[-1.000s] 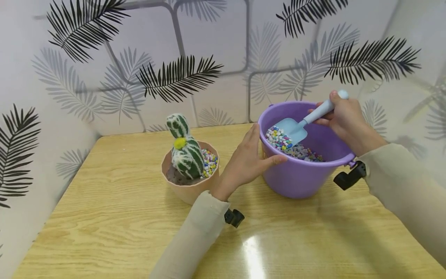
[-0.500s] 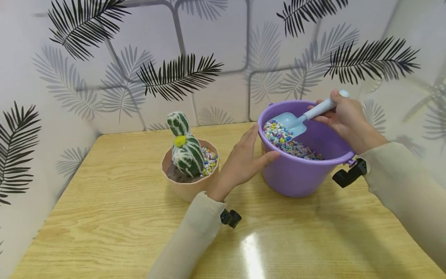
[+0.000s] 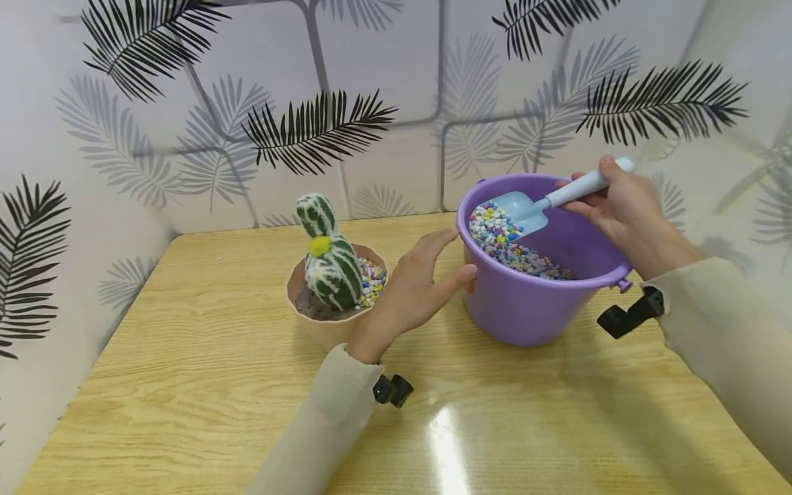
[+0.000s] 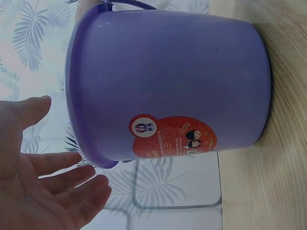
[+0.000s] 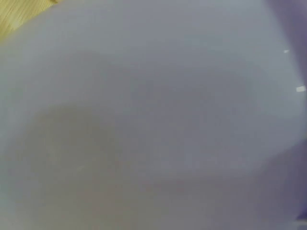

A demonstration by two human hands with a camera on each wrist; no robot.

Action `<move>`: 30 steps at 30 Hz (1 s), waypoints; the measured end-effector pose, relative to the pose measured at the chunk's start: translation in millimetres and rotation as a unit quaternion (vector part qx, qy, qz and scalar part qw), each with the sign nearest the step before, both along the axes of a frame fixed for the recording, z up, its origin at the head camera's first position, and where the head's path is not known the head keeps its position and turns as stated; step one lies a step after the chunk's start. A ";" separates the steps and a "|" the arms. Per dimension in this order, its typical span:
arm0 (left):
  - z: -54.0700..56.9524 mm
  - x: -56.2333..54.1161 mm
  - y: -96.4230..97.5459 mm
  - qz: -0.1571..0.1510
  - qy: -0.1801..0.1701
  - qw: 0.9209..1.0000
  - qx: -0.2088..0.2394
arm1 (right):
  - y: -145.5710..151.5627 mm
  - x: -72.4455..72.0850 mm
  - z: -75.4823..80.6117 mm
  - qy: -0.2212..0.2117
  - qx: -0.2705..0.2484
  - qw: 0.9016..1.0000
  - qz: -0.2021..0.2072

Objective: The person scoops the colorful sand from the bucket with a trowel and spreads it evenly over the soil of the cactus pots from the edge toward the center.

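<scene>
My right hand (image 3: 634,210) grips the pale handle of a light blue toy shovel (image 3: 524,208) inside a purple bucket (image 3: 526,313). Small multicoloured pebbles (image 3: 493,223) lie on the shovel's blade, and more pebbles (image 3: 532,262) cover part of the bucket's inside. My left hand (image 3: 408,289), fingers spread and relaxed, is beside the bucket's left rim holding nothing. The left wrist view has this hand (image 4: 45,177) by the rim; whether a fingertip touches it, I cannot tell. A pale blurred surface fills most of the right wrist view, and the right hand is not recognisable there.
Left of the bucket stands a peach pot (image 3: 331,331) with a fuzzy green cactus (image 3: 337,278), brown soil and pebbles (image 3: 373,280) along its right side. My left forearm passes close by the pot. A leaf-patterned wall (image 3: 396,158) rises behind the wooden table (image 3: 204,371).
My left hand has drawn back left from the bucket's rim. The right hand has shifted slightly right with the shovel, and the pebble-laden blade has come up a little in the bucket.
</scene>
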State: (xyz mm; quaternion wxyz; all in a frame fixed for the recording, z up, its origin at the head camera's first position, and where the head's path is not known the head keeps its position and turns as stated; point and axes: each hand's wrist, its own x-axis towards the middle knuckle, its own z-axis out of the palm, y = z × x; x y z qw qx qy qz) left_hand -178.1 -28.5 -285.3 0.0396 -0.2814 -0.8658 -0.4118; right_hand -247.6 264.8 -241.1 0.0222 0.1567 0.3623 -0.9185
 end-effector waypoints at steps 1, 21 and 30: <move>0.0 0.6 -1.2 0.003 -0.001 1.000 -0.003 | 0.0 0.9 0.1 0.001 -0.001 1.000 -0.001; -7.2 18.3 -32.2 0.045 -0.007 0.999 -0.016 | -7.2 9.3 7.7 0.016 -0.071 0.997 -0.029; -8.4 28.7 -44.6 0.050 0.008 0.999 -0.003 | -16.1 9.9 9.6 0.016 -0.103 0.994 -0.017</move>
